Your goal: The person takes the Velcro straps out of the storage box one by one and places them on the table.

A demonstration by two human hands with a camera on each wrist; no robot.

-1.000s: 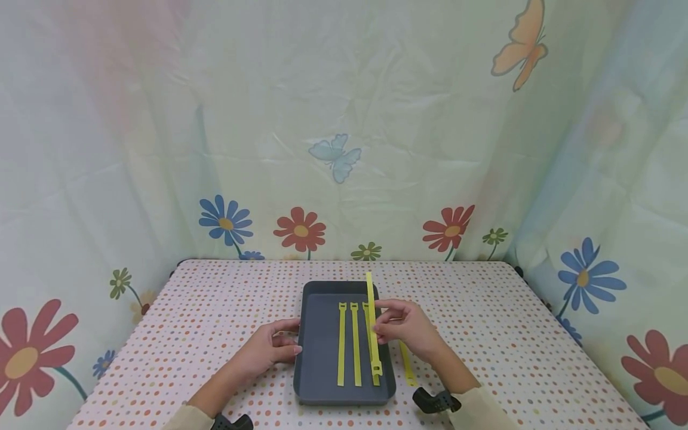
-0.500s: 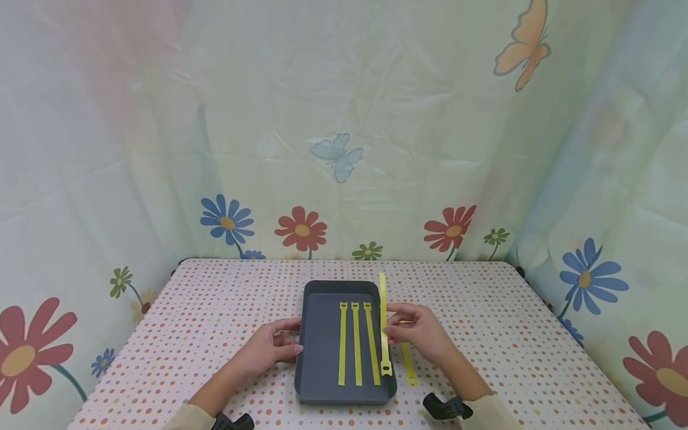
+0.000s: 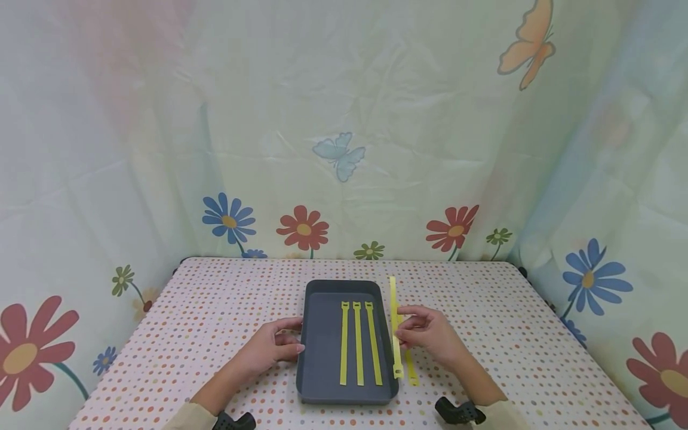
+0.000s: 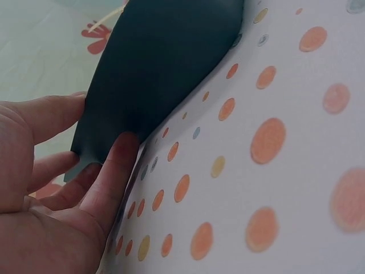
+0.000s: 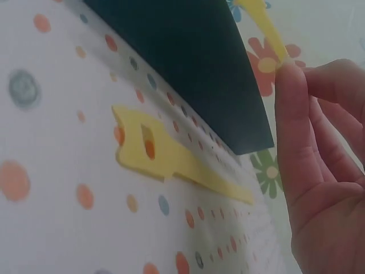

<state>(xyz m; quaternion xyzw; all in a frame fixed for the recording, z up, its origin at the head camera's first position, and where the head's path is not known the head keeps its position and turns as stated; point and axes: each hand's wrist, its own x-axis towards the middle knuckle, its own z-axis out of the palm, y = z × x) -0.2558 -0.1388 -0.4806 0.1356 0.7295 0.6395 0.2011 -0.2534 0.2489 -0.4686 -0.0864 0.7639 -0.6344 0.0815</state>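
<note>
A dark grey rectangular tray (image 3: 321, 364) lies on the table, with three yellow cable ties (image 3: 358, 343) side by side in its right half, slotted heads at the far end. My left hand (image 3: 267, 347) rests its fingertips and thumb on the tray's left wall; in the left wrist view the thumb (image 4: 114, 165) touches the outer wall. Between thumb and fingers my right hand (image 3: 432, 335) pinches another yellow cable tie (image 3: 393, 298), slotted head toward me, just outside the tray's right wall. One more cable tie (image 5: 162, 157) lies on the table beside the tray, partly hidden by that hand in the head view.
The table (image 3: 242, 298) has a white cover with coloured dots. Behind it and at both sides hangs a flowered curtain (image 3: 269, 149). A black wrist device (image 3: 459, 411) sits on the right wrist.
My right hand has moved right with its cable tie, from over the tray to outside its right wall. Three ties stay in the tray. My left hand keeps its place on the tray.
</note>
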